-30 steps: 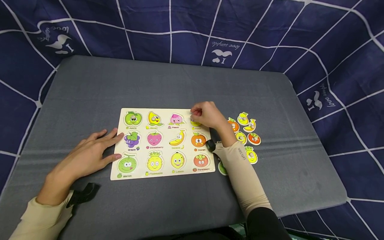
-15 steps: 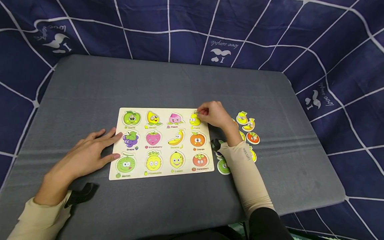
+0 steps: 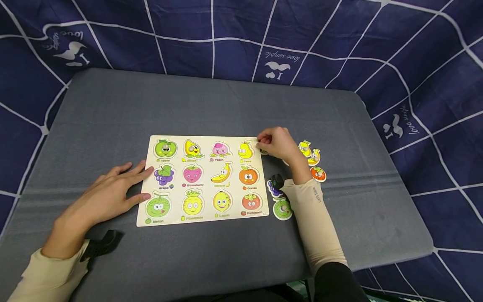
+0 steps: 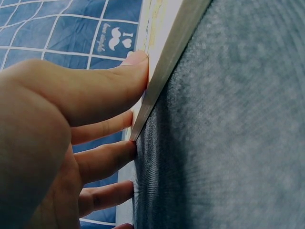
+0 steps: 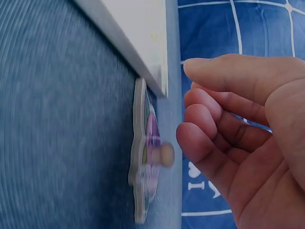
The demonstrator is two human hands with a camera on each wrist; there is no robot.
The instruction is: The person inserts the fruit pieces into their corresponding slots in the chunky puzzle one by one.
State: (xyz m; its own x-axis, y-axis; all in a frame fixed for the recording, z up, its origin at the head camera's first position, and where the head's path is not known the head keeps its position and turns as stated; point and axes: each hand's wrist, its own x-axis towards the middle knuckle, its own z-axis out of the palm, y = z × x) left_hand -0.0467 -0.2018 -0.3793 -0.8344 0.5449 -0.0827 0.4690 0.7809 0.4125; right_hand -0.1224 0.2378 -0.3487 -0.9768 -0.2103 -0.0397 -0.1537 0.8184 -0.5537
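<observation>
My left hand [image 3: 117, 186] lies with spread fingers at the left edge of a cream fruit puzzle board [image 3: 207, 218]. In the left wrist view its thumb [image 4: 114, 83] touches the board's edge. My right hand [image 3: 279, 144] hovers just off the board's upper right corner, beside the pear picture [image 3: 245, 149]. In the right wrist view its fingers [image 5: 198, 143] are loosely bent with nothing between them and the thumb. Close by, a pink-purple and green knobbed puzzle piece [image 5: 150, 181] lies on the table, mostly hidden under the hand in the head view.
Right of the board lie a grape piece [image 3: 273, 189] and a melon piece [image 3: 282, 209]. Beyond the right wrist are a pear piece [image 3: 304, 147], a banana piece [image 3: 314, 157] and a persimmon piece [image 3: 318, 174]. A blue gridded curtain [image 3: 181, 37] surrounds the grey table [image 3: 181, 105].
My right hand has shifted right, from over the board's pear picture to just past the board's edge, uncovering the pear. My left hand has stayed in place.
</observation>
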